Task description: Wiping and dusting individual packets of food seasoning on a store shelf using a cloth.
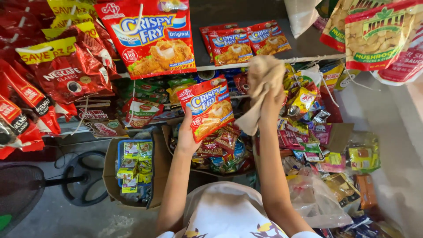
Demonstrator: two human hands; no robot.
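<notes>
My left hand (pixel 187 134) holds up a red and yellow breading-mix packet (pixel 207 107) by its lower left corner, in the middle of the view. My right hand (pixel 266 94) is raised beside it, gripping a crumpled beige cloth (pixel 262 86) that hangs down just right of the packet. On the shelf (pixel 246 65) above lie several packets (pixel 246 42) of the same kind. A larger red packet (pixel 152 37) of that kind hangs at the upper middle.
Red coffee sachets (pixel 66 72) hang at the left. Bags of nuts (pixel 379 35) hang at the upper right. A cardboard box (pixel 132 169) with small green packs sits low left, next to a black fan (pixel 26 185). Mixed snack sachets (pixel 317 132) fill the right.
</notes>
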